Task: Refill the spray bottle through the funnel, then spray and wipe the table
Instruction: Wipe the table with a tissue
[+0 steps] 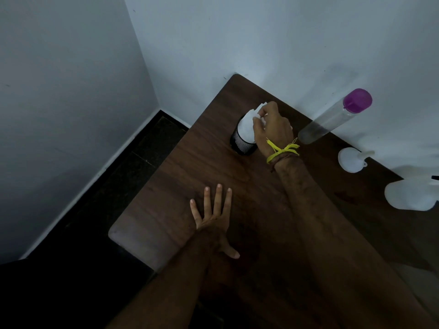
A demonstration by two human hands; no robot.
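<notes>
My right hand (273,127) reaches to the far left corner of the dark wooden table (180,167) and pinches white tissue paper (248,124) that sticks out of a black mesh cup (242,144). My left hand (213,214) lies flat on the table, palm down, fingers spread, holding nothing. A white funnel (351,160) lies on its side at the right by the wall. The white spray bottle (411,195) stands at the right edge, partly cut off. A clear water bottle with a purple cap (337,117) stands against the wall.
The table sits in a room corner, with white walls (261,43) behind and to the left. A dark floor (114,176) shows past the table's left edge. Yellow thread is tied around my right wrist (282,150).
</notes>
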